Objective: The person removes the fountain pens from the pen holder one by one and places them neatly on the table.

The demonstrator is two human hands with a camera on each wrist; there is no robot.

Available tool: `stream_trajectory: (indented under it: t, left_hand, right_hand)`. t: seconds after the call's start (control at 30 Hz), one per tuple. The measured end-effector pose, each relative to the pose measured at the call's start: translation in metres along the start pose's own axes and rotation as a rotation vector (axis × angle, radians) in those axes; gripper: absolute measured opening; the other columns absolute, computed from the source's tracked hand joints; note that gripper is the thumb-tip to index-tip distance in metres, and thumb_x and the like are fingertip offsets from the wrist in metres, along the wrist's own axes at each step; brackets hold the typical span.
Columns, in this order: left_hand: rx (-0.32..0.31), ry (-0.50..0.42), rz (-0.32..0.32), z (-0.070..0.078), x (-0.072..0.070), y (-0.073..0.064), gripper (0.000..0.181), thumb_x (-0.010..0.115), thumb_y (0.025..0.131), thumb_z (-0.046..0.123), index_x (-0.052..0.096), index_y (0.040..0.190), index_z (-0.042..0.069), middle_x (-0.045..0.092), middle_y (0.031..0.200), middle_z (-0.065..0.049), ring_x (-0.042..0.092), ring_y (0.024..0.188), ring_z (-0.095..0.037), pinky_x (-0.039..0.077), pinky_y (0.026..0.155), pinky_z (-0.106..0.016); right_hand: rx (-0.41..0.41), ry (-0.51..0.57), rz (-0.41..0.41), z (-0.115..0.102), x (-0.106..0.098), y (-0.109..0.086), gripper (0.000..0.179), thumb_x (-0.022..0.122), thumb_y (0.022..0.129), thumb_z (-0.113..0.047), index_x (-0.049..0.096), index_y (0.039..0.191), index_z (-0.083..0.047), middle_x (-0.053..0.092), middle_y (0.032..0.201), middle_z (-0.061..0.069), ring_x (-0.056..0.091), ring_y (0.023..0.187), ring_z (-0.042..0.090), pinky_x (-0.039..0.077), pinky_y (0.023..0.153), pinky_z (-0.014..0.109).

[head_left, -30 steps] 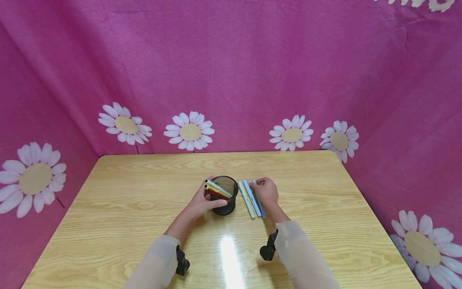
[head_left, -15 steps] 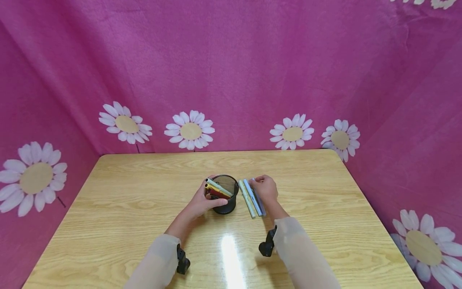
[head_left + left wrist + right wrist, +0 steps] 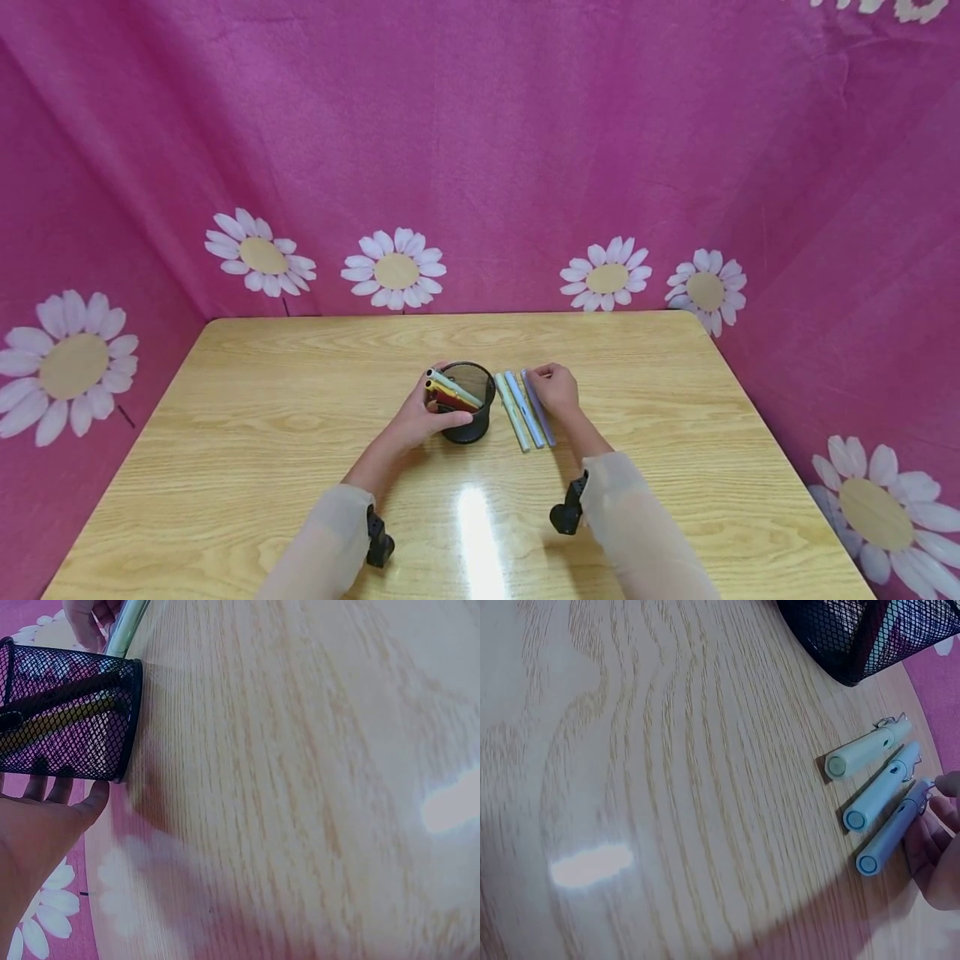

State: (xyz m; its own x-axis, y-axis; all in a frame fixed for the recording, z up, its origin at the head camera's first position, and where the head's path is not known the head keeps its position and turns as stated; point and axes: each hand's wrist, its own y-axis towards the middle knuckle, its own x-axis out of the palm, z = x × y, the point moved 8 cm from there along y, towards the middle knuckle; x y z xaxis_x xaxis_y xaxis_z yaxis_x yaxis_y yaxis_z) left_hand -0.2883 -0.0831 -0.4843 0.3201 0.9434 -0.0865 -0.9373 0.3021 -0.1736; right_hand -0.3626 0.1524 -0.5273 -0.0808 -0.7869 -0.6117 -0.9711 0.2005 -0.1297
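My left hand grips a black mesh pen holder from its left side, thumb across the front. Inside the holder, a pale pen, a yellow pen and a dark red pen lean left. To its right, a pale green pen, a light blue pen and a lavender pen lie side by side on the table. My right hand pinches the lavender pen near its far, clipped end. In the right wrist view, curled fingers sit beside its cap.
The wooden table has a bright glare patch near its front. A pink curtain with printed daisies surrounds the back and sides. Black wrist cameras sit on both sleeves.
My right hand has shifted slightly right and the lavender pen shows more fully, now a little apart from the light blue one. My left hand and the holder have stayed put.
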Motion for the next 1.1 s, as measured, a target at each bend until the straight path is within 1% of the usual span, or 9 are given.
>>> stream_trajectory:
  t: [0.23,0.3,0.43,0.57,0.67,0.77,0.9,0.97,1.1]
  left_hand:
    - [0.016,-0.009,0.029,-0.019,-0.003,0.014,0.086,0.076,0.078,0.013,0.024,0.146,0.024,0.034,0.147,-0.012,0.028,0.135,-0.031,0.017,0.113,-0.055]
    - [0.029,0.000,0.037,-0.021,-0.005,0.015,0.085,0.076,0.078,0.016,0.026,0.144,0.026,0.035,0.146,-0.010,0.030,0.134,-0.030,0.018,0.113,-0.055]
    - [0.048,0.013,0.043,-0.021,-0.005,0.016,0.083,0.077,0.077,0.018,0.027,0.143,0.027,0.037,0.144,-0.009,0.032,0.132,-0.030,0.021,0.112,-0.055]
    - [0.046,0.012,0.042,-0.019,-0.005,0.015,0.084,0.077,0.077,0.017,0.027,0.143,0.027,0.040,0.142,-0.010,0.034,0.131,-0.028,0.023,0.112,-0.052]
    - [0.033,-0.005,0.031,-0.016,-0.003,0.012,0.086,0.077,0.077,0.014,0.025,0.145,0.025,0.039,0.143,-0.013,0.032,0.133,-0.028,0.021,0.113,-0.051]
    - [0.019,-0.020,0.013,-0.008,-0.001,0.006,0.088,0.075,0.078,0.011,0.022,0.147,0.020,0.035,0.145,-0.017,0.029,0.135,-0.030,0.018,0.114,-0.052]
    - [0.010,-0.022,-0.001,0.000,0.000,0.001,0.089,0.074,0.079,0.009,0.019,0.148,0.016,0.032,0.147,-0.019,0.028,0.136,-0.032,0.018,0.114,-0.053]
    - [0.007,-0.021,0.000,-0.002,0.000,0.002,0.089,0.074,0.079,0.009,0.020,0.148,0.017,0.032,0.147,-0.019,0.028,0.135,-0.032,0.018,0.114,-0.053]
    - [0.022,-0.023,0.010,-0.012,-0.001,0.008,0.087,0.075,0.078,0.011,0.022,0.147,0.021,0.034,0.146,-0.017,0.031,0.133,-0.031,0.020,0.113,-0.053]
  right_hand:
    - [-0.015,-0.031,-0.039,0.001,-0.007,-0.004,0.029,0.060,0.088,-0.027,0.065,0.098,0.000,0.063,0.089,0.011,0.055,0.073,0.016,0.042,0.059,0.020]
    - [-0.030,-0.034,-0.054,0.000,-0.010,-0.004,0.029,0.060,0.088,-0.026,0.065,0.098,0.000,0.063,0.087,0.011,0.055,0.071,0.015,0.041,0.057,0.020]
    - [-0.059,-0.039,-0.076,-0.001,-0.015,-0.004,0.028,0.061,0.088,-0.025,0.065,0.097,0.001,0.062,0.083,0.010,0.053,0.065,0.013,0.042,0.054,0.020]
    - [-0.085,-0.044,-0.087,-0.004,-0.018,-0.003,0.027,0.061,0.088,-0.023,0.064,0.097,0.002,0.063,0.081,0.011,0.054,0.061,0.011,0.043,0.052,0.020]
    - [-0.095,-0.039,-0.107,-0.007,-0.020,-0.003,0.027,0.060,0.089,-0.023,0.063,0.098,0.002,0.064,0.083,0.011,0.056,0.062,0.012,0.045,0.053,0.021]
    - [-0.107,-0.032,-0.123,-0.012,-0.022,-0.005,0.026,0.059,0.090,-0.023,0.063,0.099,0.002,0.065,0.086,0.012,0.058,0.067,0.014,0.047,0.056,0.022]
    - [-0.135,-0.032,-0.126,-0.022,-0.026,-0.008,0.026,0.059,0.090,-0.022,0.064,0.099,0.001,0.065,0.087,0.014,0.062,0.072,0.018,0.047,0.059,0.023]
    - [-0.153,-0.048,-0.126,-0.026,-0.028,-0.009,0.025,0.059,0.090,-0.023,0.064,0.099,0.000,0.063,0.086,0.012,0.060,0.074,0.018,0.045,0.060,0.023]
    - [-0.201,-0.081,-0.126,-0.034,-0.031,-0.010,0.025,0.060,0.090,-0.024,0.065,0.099,-0.002,0.059,0.085,0.009,0.051,0.075,0.017,0.040,0.064,0.024]
